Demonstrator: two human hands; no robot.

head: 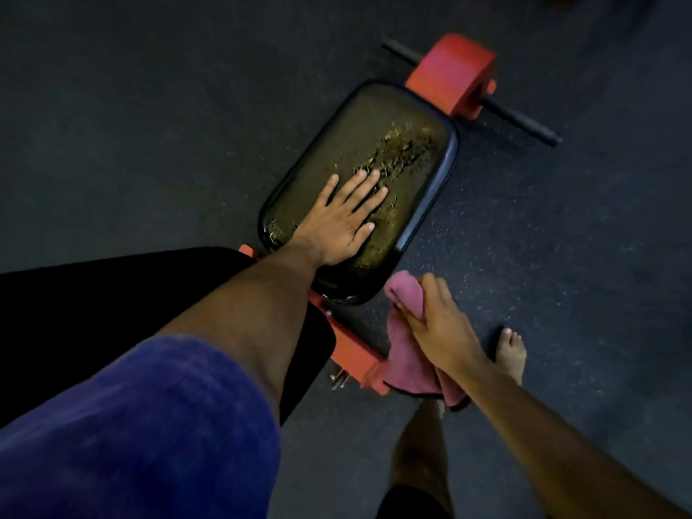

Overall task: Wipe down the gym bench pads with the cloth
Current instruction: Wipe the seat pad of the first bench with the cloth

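A black bench seat pad [378,118] lies in the middle of the view, its top strewn with brownish-green crumbs and dirt [397,151]. My left hand [340,219] rests flat on the near part of this pad, fingers spread, holding nothing. A second black pad [93,301] stretches to the lower left, partly under my left arm. My right hand [438,324] is closed around a pink cloth [404,354], just off the seat pad's near right corner. The cloth hangs down beside the red frame.
The red bench frame [352,354] runs under the pads, with a red foot block [457,73] and a black crossbar [516,118] at the far end. Dark speckled rubber floor [561,237] surrounds the bench. My bare right foot [511,350] stands right of the frame.
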